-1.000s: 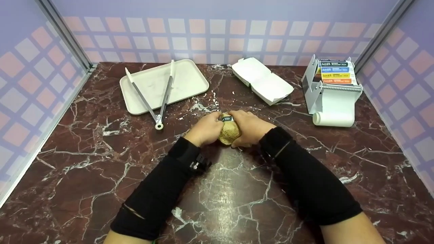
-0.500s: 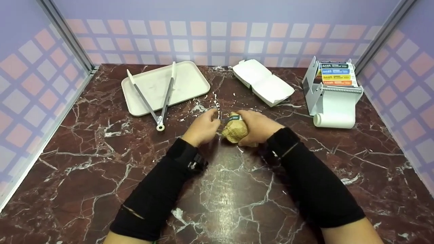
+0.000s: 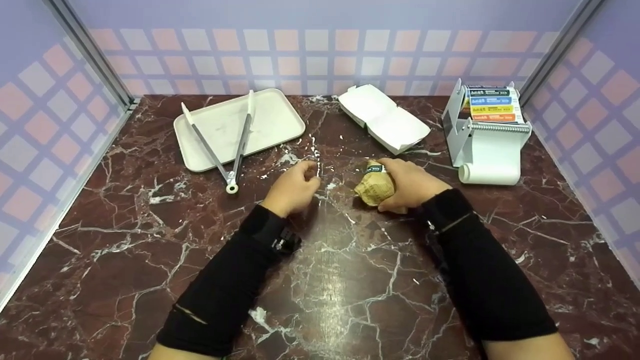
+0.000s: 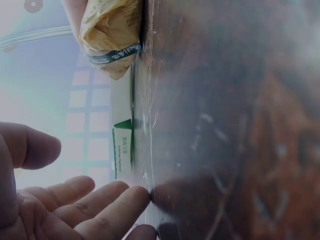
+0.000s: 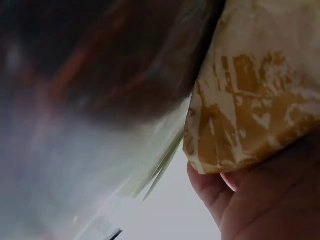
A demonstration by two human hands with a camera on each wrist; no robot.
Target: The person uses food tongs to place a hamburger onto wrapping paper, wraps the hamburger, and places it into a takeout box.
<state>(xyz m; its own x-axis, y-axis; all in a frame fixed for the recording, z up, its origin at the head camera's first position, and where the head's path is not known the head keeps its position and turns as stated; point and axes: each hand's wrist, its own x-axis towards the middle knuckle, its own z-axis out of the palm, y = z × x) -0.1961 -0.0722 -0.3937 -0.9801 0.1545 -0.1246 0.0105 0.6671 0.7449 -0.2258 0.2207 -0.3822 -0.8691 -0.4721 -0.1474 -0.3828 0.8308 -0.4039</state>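
Note:
A bundle wrapped in crumpled tan printed paper (image 3: pixel 375 190), with a dark label strip across its upper end, sits low at the tabletop right of centre. My right hand (image 3: pixel 412 184) grips it from the right side, thumb toward me and fingers behind. Printed paper (image 5: pixel 250 110) fills much of the right wrist view, with part of that hand below it. To the left, apart from the bundle, my left hand (image 3: pixel 294 186) hovers near the table with loosely bent fingers. In the left wrist view its fingers (image 4: pixel 112 215) hold nothing.
At the back left lies a cream tray (image 3: pixel 277 117), with spread tongs (image 3: pixel 231 179) resting across its front edge. An unfolded white carton (image 3: pixel 382 117) stands at the back. Farther right is a dispenser (image 3: pixel 492 145) with a white roll and coloured labels. White crumbs (image 3: pixel 331 186) dot the marbled table.
Both hands were on the bundle a second ago. My left hand has let go and drawn slightly left. My right hand has carried the bundle to the right.

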